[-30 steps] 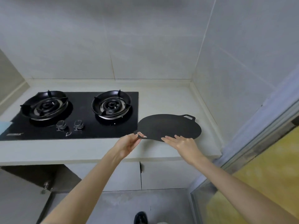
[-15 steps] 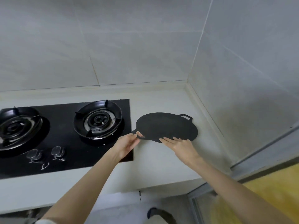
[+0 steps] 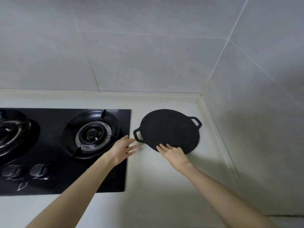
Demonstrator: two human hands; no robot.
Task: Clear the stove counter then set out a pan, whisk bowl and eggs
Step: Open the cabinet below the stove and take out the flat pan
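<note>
R hand (image 3: pixel 174 153): fingers laid fairly straight on near rim of pan (image 3: pixel 169 129), not curled round it. L hand (image 3: pixel 124 149) wide, fingers spread, tips just beside pan's left handle (image 3: pixel 137 137); can't tell if touching. Pan lies flat on counter (image 3: pixel 161 186), btwn stove (image 3: pixel 54 119) & side wall (image 3: pixel 250 120). Burner (image 3: pixel 92 134) sits just left of L hand.

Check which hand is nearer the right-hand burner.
Left. The left hand is at the stove's right edge, just right of the burner; the right hand rests on the pan's near rim, farther right.
</note>
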